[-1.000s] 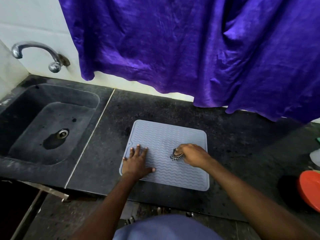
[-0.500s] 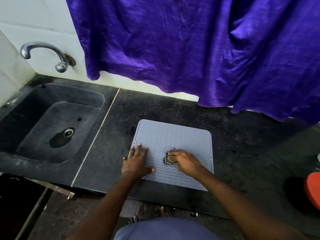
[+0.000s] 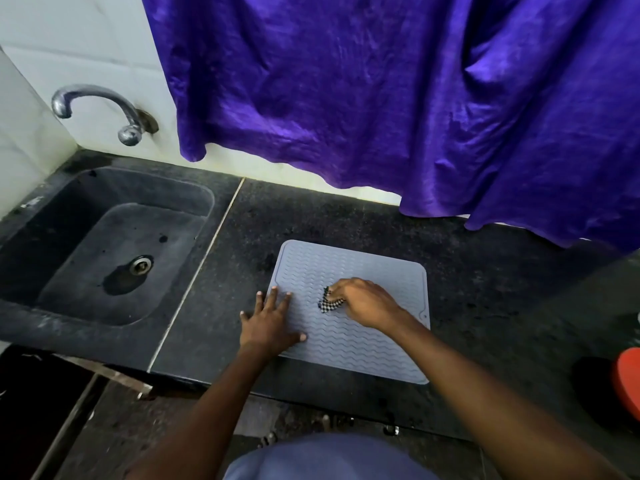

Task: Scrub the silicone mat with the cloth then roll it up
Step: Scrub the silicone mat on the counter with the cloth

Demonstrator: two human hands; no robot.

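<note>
The pale grey rectangular silicone mat with wavy ridges lay flat and unrolled on the dark speckled stone bench, near the bench's front edge. The left hand rested palm-down across the mat's 9 o'clock edge. Its fingers were straight and spread, the thumb lay on the ridges pointing toward 3 o'clock, and the little finger was on bare bench; it gripped nothing. The right hand sat over the mat's middle with its fingers curled round a small black-and-white checked cloth. The cloth was bunched against the mat surface and protruded from the fingers toward 9 o'clock. The two hands were near each other but apart.

From the mat, a dark stone sink with a metal drain lay at 9 o'clock, beyond a pale joint line in the bench. A curved chrome tap was fixed to the white tiled wall at 10 o'clock. A crumpled purple curtain hung at 12 o'clock, its hem over the rear of the bench. A red-orange round object, cut off by the frame, stood at 4 o'clock, well apart from the mat
</note>
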